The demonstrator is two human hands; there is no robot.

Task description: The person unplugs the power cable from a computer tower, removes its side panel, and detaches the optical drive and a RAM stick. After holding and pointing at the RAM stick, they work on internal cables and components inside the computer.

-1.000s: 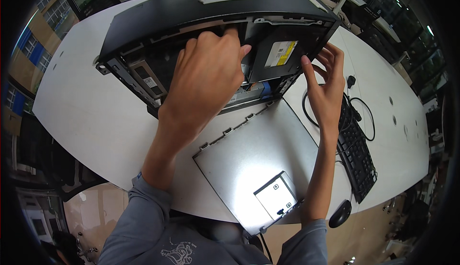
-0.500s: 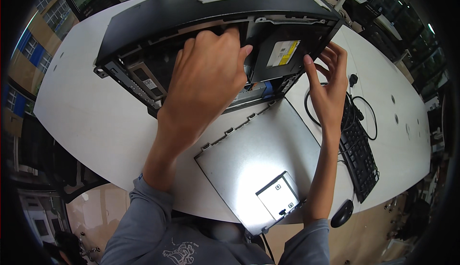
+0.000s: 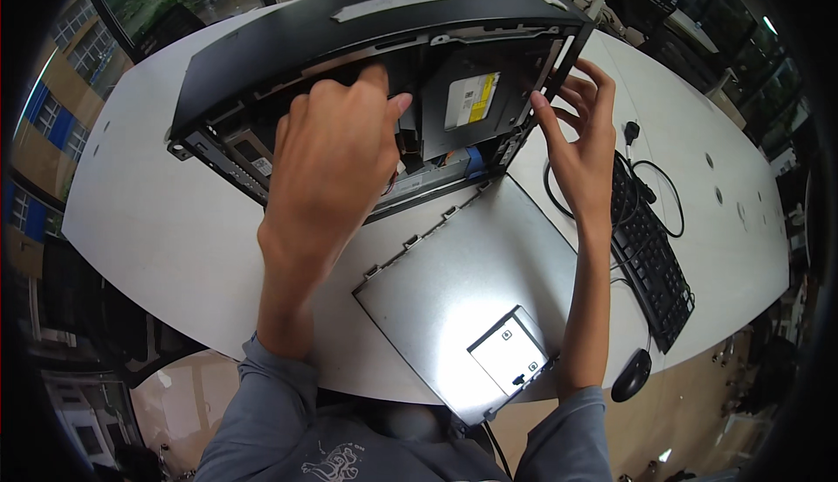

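Black case near table's far edge: left hand probably working inside, I can't tell grip; right hand at side, fingers apart; next calls for steadiness.

A person is wearing a slate-grey top, its loose cloth creasing into soft folds. The left sleeve and right sleeve are matching the garment's body in colour and ending around the elbows, leaving both forearms bare. A small blue detail is showing at the left cuff. A pale line drawing is decorating the chest. The left hand and right hand are going bare.
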